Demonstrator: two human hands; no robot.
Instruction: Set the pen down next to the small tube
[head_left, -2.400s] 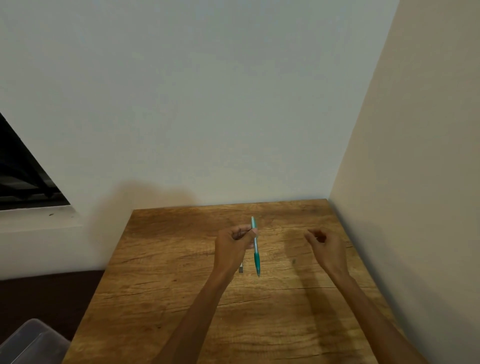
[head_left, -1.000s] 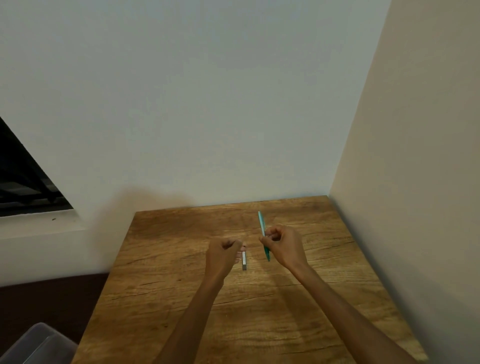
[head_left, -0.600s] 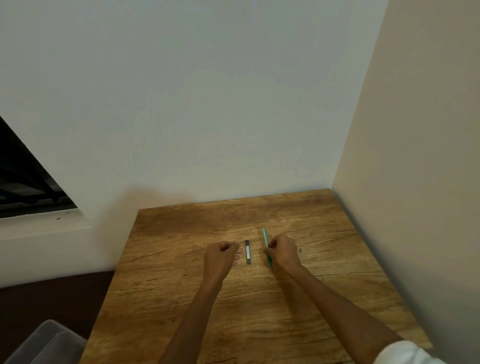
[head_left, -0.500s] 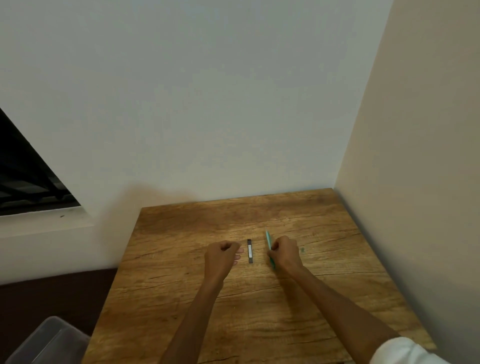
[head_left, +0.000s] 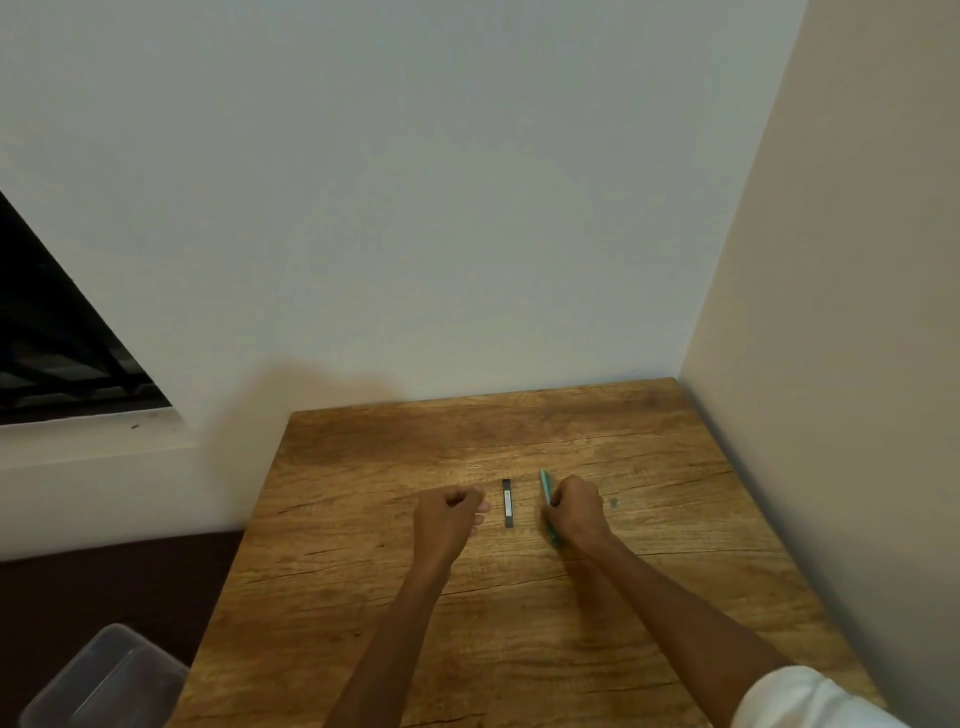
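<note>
Head view, container: a clear plastic bin (head_left: 104, 675) stood on the floor at lower left, off the table's near left corner; I could make out nothing in it through the walls.

Head view, pen: I saw a teal pen (head_left: 545, 487) low against the wooden table (head_left: 363, 597), right of centre. Its long axis ran nearly away from me, far end leaning slightly left; only the far end and a bit of the near end showed past the fingers. I could not tell which end was the tip.

Head view, right hand: my right hand (head_left: 576, 512) was curled round the pen, knuckles up, resting on the table or just over it.

Head view, left hand: my left hand (head_left: 449, 519) was curled into a loose fist with nothing in it, left of the pen, fingertips towards the centre.

Head view, small bar: a thin dark bar with a pale label (head_left: 508, 503) lay flat on the table between the two hands, touching neither, its long axis nearly parallel to the pen.

Head view, surroundings: the table stood in a corner of pale walls (head_left: 467, 208); a dark window (head_left: 52, 338) showed at left; a white sleeve (head_left: 800, 701) covered the right upper arm.
</note>
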